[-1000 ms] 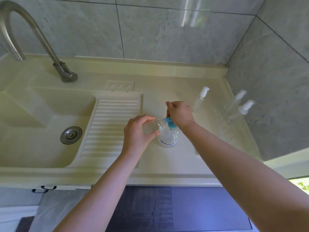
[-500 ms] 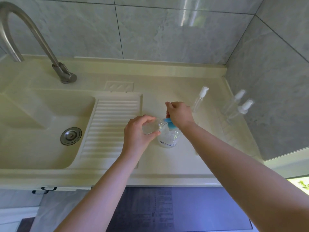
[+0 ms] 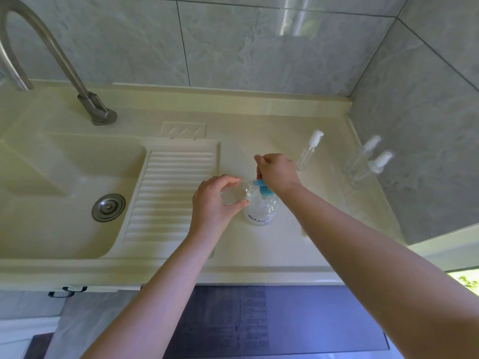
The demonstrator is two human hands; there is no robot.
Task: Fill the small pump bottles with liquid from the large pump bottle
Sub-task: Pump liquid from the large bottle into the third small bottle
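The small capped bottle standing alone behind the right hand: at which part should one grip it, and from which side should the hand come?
Grip the small capped bottle at its clear slim body, below the white pump cap, probably coming from the front. It stands upright and apart from the others. The right hand sits just in front of it, on the large pump bottle.

The right hand [image 3: 278, 173] covers the top of the large pump bottle [image 3: 261, 212], leaving only part of its blue pump [image 3: 263, 189] visible. The left hand [image 3: 215, 203] hides much of a small clear bottle [image 3: 237, 194]. The large bottle's label text is too blurred to read. The faucet [image 3: 51, 58] is cut off by the picture's left edge.
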